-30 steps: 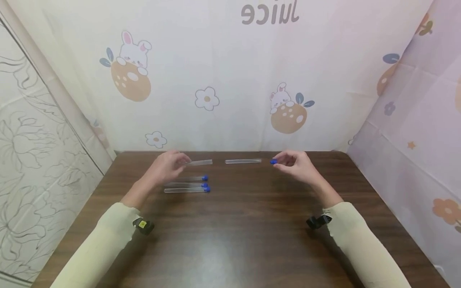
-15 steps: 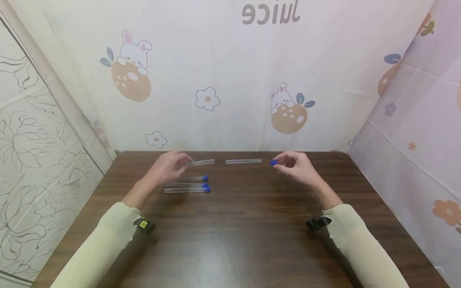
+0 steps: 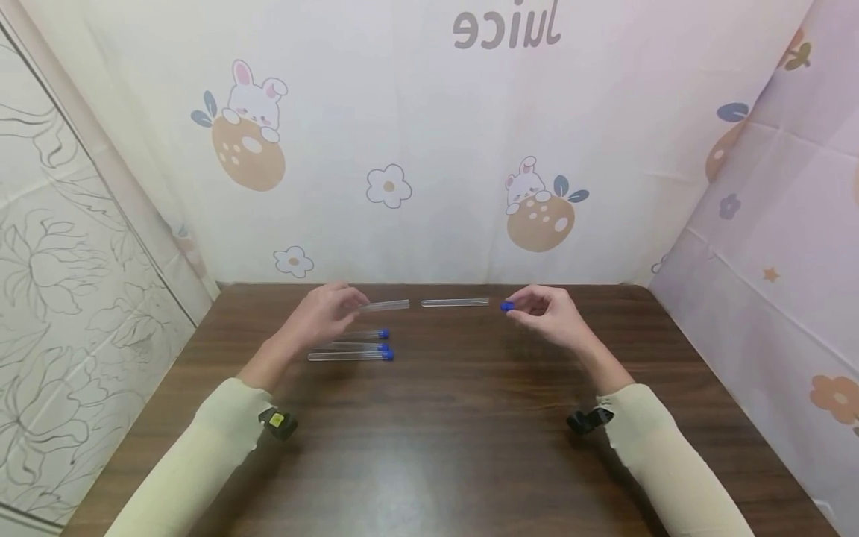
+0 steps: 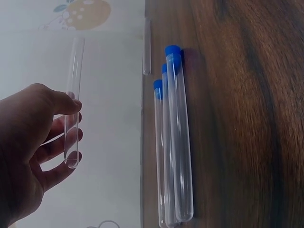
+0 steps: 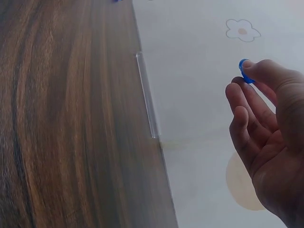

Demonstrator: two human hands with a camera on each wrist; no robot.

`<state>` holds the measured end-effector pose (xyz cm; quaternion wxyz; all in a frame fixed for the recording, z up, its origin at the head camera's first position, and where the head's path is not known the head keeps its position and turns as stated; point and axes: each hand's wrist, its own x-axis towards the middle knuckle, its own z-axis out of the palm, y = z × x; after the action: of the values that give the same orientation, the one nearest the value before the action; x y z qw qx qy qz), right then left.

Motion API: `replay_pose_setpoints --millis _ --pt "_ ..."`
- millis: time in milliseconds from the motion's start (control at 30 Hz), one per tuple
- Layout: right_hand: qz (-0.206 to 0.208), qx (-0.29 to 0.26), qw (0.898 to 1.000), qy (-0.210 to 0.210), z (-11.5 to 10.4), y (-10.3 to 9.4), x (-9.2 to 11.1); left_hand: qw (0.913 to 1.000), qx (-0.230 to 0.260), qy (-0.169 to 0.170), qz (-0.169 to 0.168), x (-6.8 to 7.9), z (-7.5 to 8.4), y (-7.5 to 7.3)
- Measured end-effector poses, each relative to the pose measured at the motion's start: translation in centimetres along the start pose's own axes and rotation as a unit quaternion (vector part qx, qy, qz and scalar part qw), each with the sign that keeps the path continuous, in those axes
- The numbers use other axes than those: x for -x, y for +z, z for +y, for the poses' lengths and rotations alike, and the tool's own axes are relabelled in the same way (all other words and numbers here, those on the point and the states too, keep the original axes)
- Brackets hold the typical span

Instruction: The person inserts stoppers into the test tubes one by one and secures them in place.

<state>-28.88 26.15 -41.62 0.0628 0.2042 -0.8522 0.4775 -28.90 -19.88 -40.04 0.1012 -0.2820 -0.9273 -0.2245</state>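
Note:
My left hand (image 3: 329, 312) pinches a clear, uncapped test tube (image 4: 74, 95) between thumb and fingers, its open end pointing right in the head view. On the other side, my right hand (image 3: 546, 317) pinches a small blue cap (image 5: 245, 71) between thumb and fingertips. Between the hands, a second uncapped test tube (image 3: 455, 303) lies along the table's far edge. Several test tubes with blue caps, the nearest capped tube (image 4: 183, 142) among them, lie side by side below my left hand, caps to the right; my hand partly hides the farthest ones in the head view.
The brown wooden table (image 3: 429, 432) ends at a pale printed curtain (image 3: 429, 134) behind the hands. A white panel with line flowers (image 3: 60, 246) stands on the left, and another printed curtain (image 3: 772, 283) hangs on the right.
My left hand has moved to the right with its tube, toward the loose tube. The right hand with the cap has shifted slightly left.

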Motion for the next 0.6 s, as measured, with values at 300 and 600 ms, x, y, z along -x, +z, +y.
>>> replay_pose_setpoints --millis 300,600 --pt "-0.001 -0.006 1.000 -0.004 -0.7 0.7 -0.2 0.9999 0.002 0.008 -0.006 -0.4 1.0 0.3" --pt "-0.021 -0.007 1.000 -0.002 -0.6 1.3 -0.3 0.9998 0.002 0.015 -0.014 -0.5 1.6 1.0"
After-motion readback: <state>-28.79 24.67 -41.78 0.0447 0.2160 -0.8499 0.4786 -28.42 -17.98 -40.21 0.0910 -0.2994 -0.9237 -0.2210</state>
